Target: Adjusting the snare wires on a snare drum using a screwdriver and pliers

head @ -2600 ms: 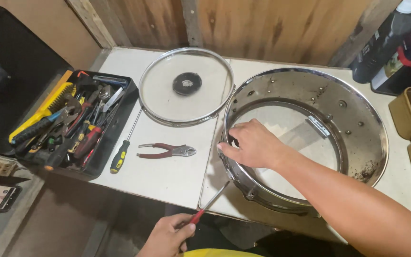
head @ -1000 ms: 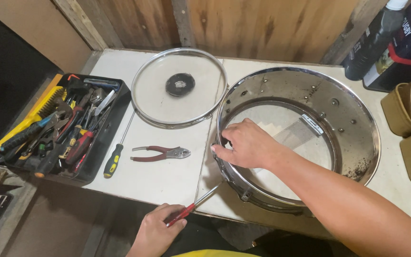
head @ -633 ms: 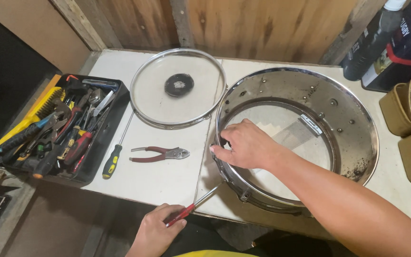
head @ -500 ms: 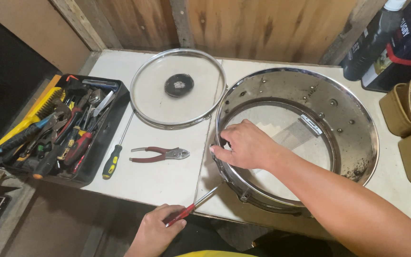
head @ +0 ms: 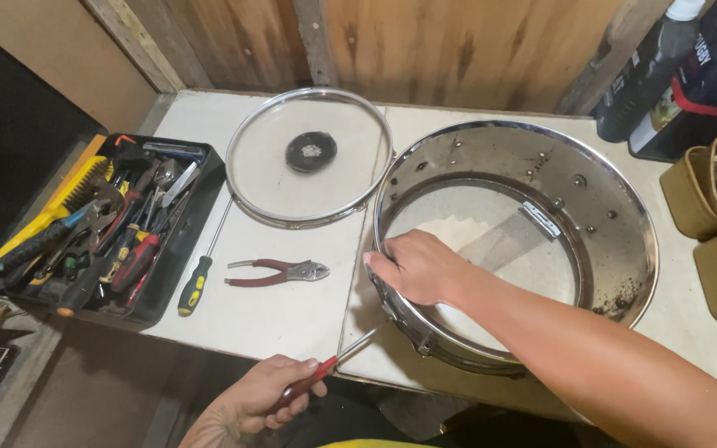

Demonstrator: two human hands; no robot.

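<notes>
Chrome caught the light all round the metal drum shell (head: 591, 207), which lay flat on the white surface (head: 292, 315) with its open side up and its pale lower head showing through the middle. The right hand (head: 417, 267) reached in over the near-left rim of the shell, fingers curled down over the edge and gripping it, thumb side toward the inside. The left hand (head: 263, 398) sat low at the front edge of the surface, closed around the red handle of a screwdriver (head: 334, 361); its metal shaft slanted up and to the right, with the tip at the outer wall of the shell, just below the right hand. Whether the tip sat in a screw could not be made out. Left of the shell, and touching or nearly touching its rim, lay a clear drum head in a metal hoop (head: 309, 158), with a dark round patch (head: 310, 151) near its centre. Nearer the front, a pair of red-handled pliers (head: 280, 271) lay on the bare surface, and just beside them a second screwdriver with a green and yellow handle (head: 195, 284) pointed toward the hoop. A black tool tray (head: 201, 178) crowded with hand tools stood at the left end. At the right edge stood tan containers (head: 695, 199), one holding small dark bits, and dark bottles (head: 649, 75) stood against the wooden wall behind.
</notes>
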